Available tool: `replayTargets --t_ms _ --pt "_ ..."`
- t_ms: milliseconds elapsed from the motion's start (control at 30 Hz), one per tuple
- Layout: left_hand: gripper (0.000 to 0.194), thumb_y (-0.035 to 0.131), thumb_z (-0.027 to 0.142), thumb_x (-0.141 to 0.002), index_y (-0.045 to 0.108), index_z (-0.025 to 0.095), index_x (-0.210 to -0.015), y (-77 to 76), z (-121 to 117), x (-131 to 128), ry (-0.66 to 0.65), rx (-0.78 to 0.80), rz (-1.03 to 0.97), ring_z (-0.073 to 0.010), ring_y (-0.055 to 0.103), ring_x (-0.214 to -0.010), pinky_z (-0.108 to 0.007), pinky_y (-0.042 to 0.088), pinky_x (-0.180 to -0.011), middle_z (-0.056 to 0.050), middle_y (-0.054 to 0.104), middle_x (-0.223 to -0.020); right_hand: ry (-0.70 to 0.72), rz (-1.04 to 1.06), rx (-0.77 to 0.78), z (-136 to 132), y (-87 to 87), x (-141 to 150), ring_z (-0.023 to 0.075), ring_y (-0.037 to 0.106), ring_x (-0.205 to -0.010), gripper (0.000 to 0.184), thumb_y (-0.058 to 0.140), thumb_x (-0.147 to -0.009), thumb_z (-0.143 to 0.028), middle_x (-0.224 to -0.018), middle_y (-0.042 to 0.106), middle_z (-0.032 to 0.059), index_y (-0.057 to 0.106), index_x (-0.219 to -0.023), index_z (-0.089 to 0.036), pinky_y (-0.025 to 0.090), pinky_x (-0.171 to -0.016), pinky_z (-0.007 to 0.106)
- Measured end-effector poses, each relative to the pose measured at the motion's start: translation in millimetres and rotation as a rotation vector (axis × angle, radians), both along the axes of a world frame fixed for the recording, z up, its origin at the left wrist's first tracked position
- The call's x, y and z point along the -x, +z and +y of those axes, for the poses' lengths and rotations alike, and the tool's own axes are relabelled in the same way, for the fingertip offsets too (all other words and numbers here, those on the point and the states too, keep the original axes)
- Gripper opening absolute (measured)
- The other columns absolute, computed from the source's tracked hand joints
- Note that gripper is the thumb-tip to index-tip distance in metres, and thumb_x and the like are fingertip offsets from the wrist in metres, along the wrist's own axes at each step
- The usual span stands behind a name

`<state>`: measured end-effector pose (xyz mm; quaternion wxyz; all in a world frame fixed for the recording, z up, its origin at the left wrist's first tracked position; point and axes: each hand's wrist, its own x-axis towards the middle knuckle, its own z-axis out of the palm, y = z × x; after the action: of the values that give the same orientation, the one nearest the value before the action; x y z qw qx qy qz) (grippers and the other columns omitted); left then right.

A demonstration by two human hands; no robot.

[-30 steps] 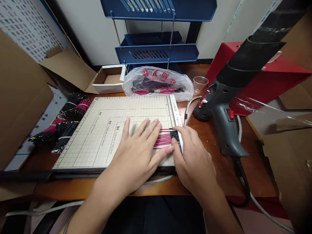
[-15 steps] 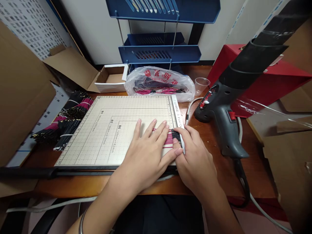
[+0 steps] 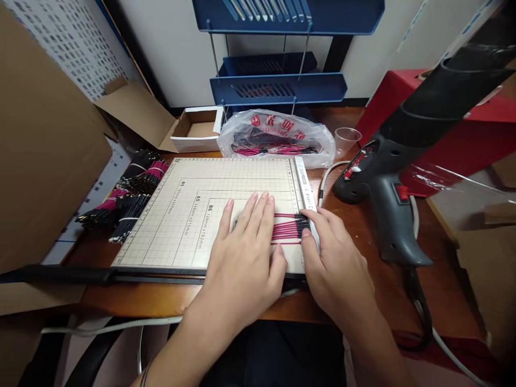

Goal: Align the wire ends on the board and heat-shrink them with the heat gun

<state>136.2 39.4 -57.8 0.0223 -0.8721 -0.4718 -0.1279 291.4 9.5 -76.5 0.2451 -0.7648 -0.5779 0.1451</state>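
A row of short red wires point(image 3: 287, 229) with black ends lies side by side on the gridded paper-cutter board point(image 3: 193, 209), their black tips against the white ruler strip point(image 3: 305, 183) on the board's right edge. My left hand point(image 3: 245, 252) lies flat on the wires' left ends with its fingers stretched out and close together. My right hand point(image 3: 336, 263) rests at the board's right edge, thumb and forefinger touching the black tips; nothing is gripped in it.
A heat gun point(image 3: 387, 177) stands on the wooden desk to the right, its cord running off the front edge. Bundles of red and black wires point(image 3: 124, 199) lie left of the board. Behind are a plastic bag of wires point(image 3: 278, 137), a clear cup point(image 3: 346, 141), blue trays point(image 3: 278, 88), a small box point(image 3: 197, 129) and a red box point(image 3: 443, 123).
My left hand slid leftward along the wires and drew its fingers together, uncovering more red wire. My right hand stayed at the black tips. The view shifted, so everything sits further right.
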Motion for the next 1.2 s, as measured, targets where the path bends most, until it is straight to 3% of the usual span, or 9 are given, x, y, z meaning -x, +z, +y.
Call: replayTargets --t_ms 167,333,567,667,800,933,1200 --pt "0.059 0.035 0.031 -0.102 0.039 0.007 -0.156 -7.8 -1 -3 0.035 -0.005 -0.015 -0.0259 0.031 -0.155 -0.055 0.011 -0.13 -0.008 0.036 -0.164 0.001 0.0 0.003 0 0.1 1 0.0305 0.055 -0.134 0.043 0.03 -0.1 -0.036 -0.152 0.05 -0.0002 0.054 -0.135 -0.034 0.055 -0.093 0.057" --pt "0.054 0.029 0.03 -0.105 0.044 0.011 -0.154 -9.5 0 -4 -0.015 -0.013 0.01 -0.026 0.033 -0.154 -0.056 0.011 -0.13 -0.006 0.038 -0.163 0.0 0.016 -0.009 1 -0.5 2 0.0312 0.055 -0.134 0.043 0.03 -0.1 -0.037 -0.152 0.051 0.0001 0.055 -0.135 -0.034 0.054 -0.094 0.058" --pt "0.058 0.026 0.033 -0.106 0.04 0.006 -0.156 -7.7 3 -8 -0.12 0.046 0.073 -0.0258 0.029 -0.156 -0.053 0.016 -0.13 -0.01 0.034 -0.165 -0.003 0.144 -0.086 -1 -0.7 -4 0.0283 0.054 -0.135 0.043 0.034 -0.1 -0.037 -0.149 0.055 0.0048 0.054 -0.137 -0.028 0.045 -0.108 0.055" --pt "0.059 0.026 0.034 -0.106 0.039 0.004 -0.156 -7.8 4 -10 -0.13 0.052 0.072 -0.0271 0.028 -0.156 -0.053 0.016 -0.13 -0.012 0.033 -0.165 -0.024 0.249 -0.032 0 3.2 -9 0.0292 0.057 -0.132 0.047 0.036 -0.1 -0.042 -0.144 0.06 0.0085 0.049 -0.142 -0.025 0.043 -0.11 0.053" --pt "0.06 0.027 0.036 -0.106 0.038 0.004 -0.156 -8.7 5 -9 -0.133 0.056 0.071 -0.0277 0.026 -0.156 -0.054 0.016 -0.13 -0.013 0.032 -0.166 0.009 0.146 0.121 2 11.3 -8 0.0379 0.058 -0.129 0.057 0.038 -0.1 -0.042 -0.141 0.062 0.015 0.04 -0.153 -0.023 0.044 -0.103 0.055" --pt "0.061 0.027 0.035 -0.106 0.036 0.003 -0.157 -8.6 5 -9 -0.142 0.08 0.075 -0.0273 0.023 -0.157 -0.053 0.019 -0.129 -0.013 0.03 -0.166 0.007 0.08 0.185 4 19.3 -4 0.0391 0.063 -0.122 0.054 0.03 -0.102 -0.038 -0.133 0.067 0.015 0.042 -0.153 -0.022 0.046 -0.096 0.052" --pt "0.061 0.027 0.034 -0.105 0.038 0.003 -0.156 -10.8 5 -9 -0.145 0.082 0.071 -0.0267 0.029 -0.155 -0.049 0.023 -0.129 -0.014 0.032 -0.166 -0.001 -0.042 0.186 14 30.8 -11 0.0387 0.066 -0.113 0.044 0.036 -0.101 -0.042 -0.119 0.071 0.0138 0.049 -0.141 -0.026 0.046 -0.088 0.049"
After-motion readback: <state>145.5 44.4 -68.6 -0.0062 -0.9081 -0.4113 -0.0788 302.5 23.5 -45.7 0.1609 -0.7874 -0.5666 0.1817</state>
